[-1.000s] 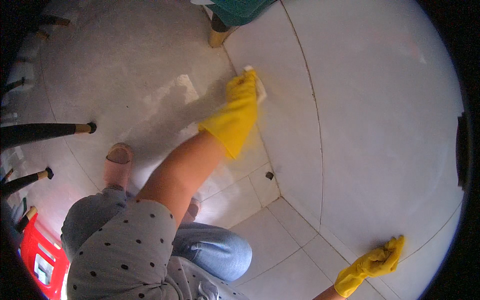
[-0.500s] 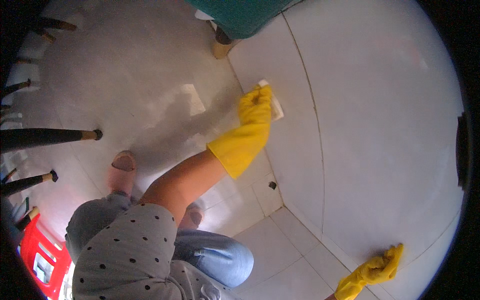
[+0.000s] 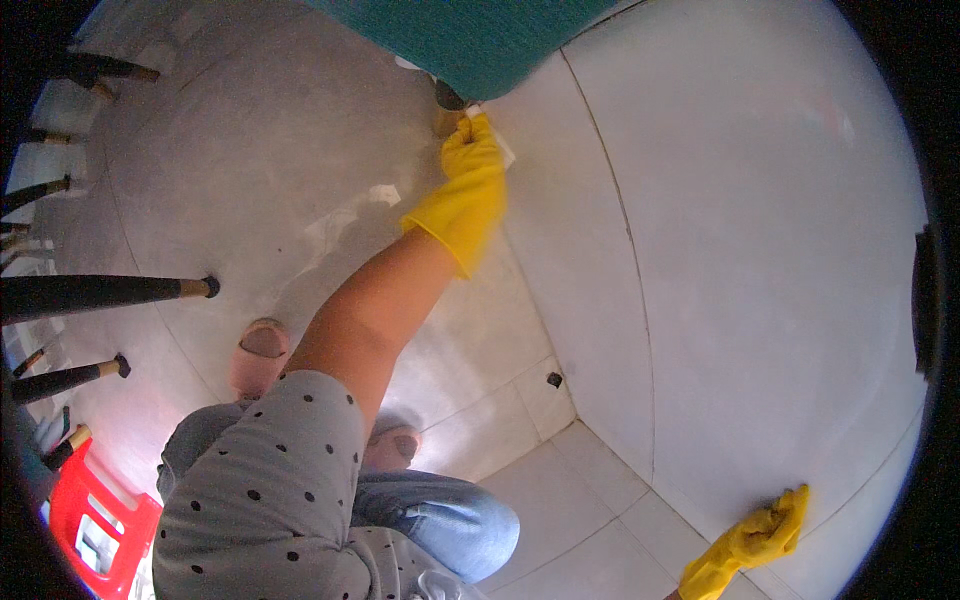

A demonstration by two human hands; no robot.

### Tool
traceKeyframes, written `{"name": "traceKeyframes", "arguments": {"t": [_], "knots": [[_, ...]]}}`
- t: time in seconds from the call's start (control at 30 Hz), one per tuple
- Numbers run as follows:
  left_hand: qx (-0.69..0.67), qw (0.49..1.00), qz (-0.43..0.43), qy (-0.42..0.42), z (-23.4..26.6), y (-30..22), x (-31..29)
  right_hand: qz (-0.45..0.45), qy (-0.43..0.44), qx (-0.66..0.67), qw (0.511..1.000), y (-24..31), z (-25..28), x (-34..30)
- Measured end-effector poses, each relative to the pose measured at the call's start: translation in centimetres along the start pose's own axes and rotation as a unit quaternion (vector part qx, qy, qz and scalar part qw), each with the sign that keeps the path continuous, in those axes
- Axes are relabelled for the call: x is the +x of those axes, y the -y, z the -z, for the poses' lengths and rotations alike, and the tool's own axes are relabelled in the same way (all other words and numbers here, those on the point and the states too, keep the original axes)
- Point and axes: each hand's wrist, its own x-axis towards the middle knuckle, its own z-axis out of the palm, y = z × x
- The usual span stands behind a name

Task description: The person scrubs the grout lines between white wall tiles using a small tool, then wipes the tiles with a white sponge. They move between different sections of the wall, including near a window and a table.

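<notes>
My left hand [image 3: 472,165], in a yellow rubber glove, reaches far forward along the foot of the white tiled wall [image 3: 750,250]. Its fingers are closed on a flat white pad [image 3: 506,152], pressed against the lowest part of the wall; whether it is a sponge or a cloth I cannot tell, as the glove hides most of it. At the lower right my right hand [image 3: 765,535], also in a yellow glove, rests against the wall with nothing visible in it. Its fingers are stretched out and slightly bent.
A green panel-like seat or cover [image 3: 480,40] overhangs a dark leg with a tan foot [image 3: 449,118] just beyond my left hand. Black chair legs [image 3: 120,290] stand at the left, above a red plastic stool [image 3: 95,530]. A small dark object [image 3: 554,380] lies near the wall corner.
My left hand has slid forward along the wall base with the white pad, reaching the leg under the green panel. My right hand stays almost in place.
</notes>
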Motion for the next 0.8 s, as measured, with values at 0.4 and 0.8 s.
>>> {"name": "traceKeyframes", "arguments": {"t": [0.4,0.8], "knots": [[-0.007,0.911,-0.363,0.194,2.3,-1.3,-16.2,-0.042,0.022,-0.007,0.999,0.1,0.2,0.2],[0.045,0.975,-0.191,0.103,1.1,0.5,-9.6,-0.022,0.010,-0.001,1.000,0.2,-0.5,0.2]]}}
